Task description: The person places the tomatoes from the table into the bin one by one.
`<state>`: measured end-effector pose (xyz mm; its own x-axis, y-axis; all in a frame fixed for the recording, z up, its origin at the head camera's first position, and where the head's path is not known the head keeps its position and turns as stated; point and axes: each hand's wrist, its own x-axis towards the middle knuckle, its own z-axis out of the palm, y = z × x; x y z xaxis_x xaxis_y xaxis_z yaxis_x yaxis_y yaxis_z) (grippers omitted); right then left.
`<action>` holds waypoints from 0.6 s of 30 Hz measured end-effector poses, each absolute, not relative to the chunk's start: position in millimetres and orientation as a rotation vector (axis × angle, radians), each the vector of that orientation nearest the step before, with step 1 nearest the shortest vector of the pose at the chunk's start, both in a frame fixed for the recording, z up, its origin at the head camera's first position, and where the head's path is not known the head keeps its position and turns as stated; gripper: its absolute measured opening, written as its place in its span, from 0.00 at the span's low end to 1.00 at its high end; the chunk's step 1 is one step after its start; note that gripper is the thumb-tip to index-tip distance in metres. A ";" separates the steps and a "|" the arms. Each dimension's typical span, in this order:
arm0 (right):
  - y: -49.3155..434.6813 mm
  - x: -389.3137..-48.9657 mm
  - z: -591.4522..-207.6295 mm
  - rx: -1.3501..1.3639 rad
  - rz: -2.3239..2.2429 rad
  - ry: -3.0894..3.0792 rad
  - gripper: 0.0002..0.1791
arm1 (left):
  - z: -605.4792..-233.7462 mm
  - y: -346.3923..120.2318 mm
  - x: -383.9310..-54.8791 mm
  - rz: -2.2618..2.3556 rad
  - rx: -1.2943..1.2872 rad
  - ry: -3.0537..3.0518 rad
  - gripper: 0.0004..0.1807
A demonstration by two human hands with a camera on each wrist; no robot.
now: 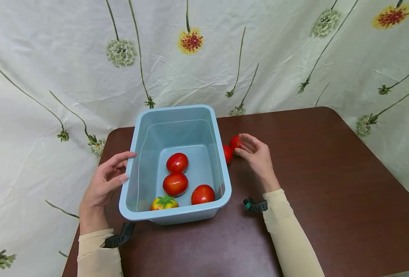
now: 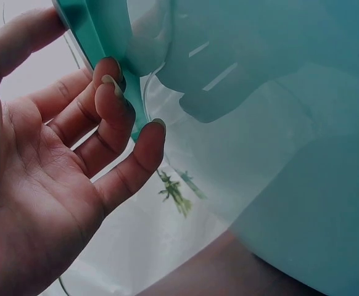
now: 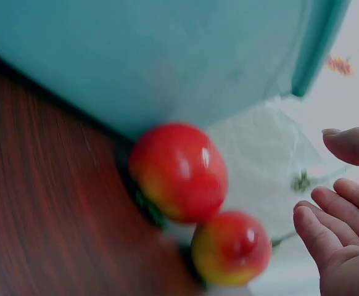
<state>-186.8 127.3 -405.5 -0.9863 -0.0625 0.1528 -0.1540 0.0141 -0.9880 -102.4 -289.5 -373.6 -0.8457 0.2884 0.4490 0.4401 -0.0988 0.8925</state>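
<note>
A light blue plastic bin [image 1: 176,218] stands on the table. Inside lie glossy red tomatoes [image 1: 175,184] and, at the near left corner, a yellow-and-red tomato [image 1: 164,202] with a green leafy top. My left hand [image 1: 104,181] holds the bin's left rim, its curled fingertips [image 2: 150,139] right at the edge. Beyond the right wall, two more tomatoes sit on the table: a larger red one [image 3: 181,172] against the bin and a smaller red-yellow one [image 3: 232,248] touching it. Beside the smaller tomato, my right hand [image 1: 257,154] has thumb and fingers spread apart, holding nothing.
The dark brown wooden table [image 1: 315,184] extends far to the right of the bin. A white cloth [image 1: 176,73] printed with flowers hangs behind the table and shows along its left side. Each wrist carries a black strap [image 1: 256,204].
</note>
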 end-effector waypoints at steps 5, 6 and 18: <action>137.9 -193.9 -416.4 0.135 2.093 -2.172 0.29 | -373.7 -290.1 -101.6 -2.083 -0.817 -2.032 0.27; 138.3 -194.8 -418.1 0.124 2.084 -2.176 0.30 | -373.7 -290.4 -101.4 -2.083 -0.814 -2.031 0.27; 135.2 -201.8 -432.4 0.013 1.875 -2.277 0.33 | -374.7 -290.8 -101.6 -2.091 -0.828 -2.028 0.27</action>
<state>-201.8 135.2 -432.4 -0.9816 0.1148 0.1528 -0.1279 0.1995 -0.9715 -101.6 -290.8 -374.7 -0.8446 0.2870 0.4520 0.4430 -0.0996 0.8910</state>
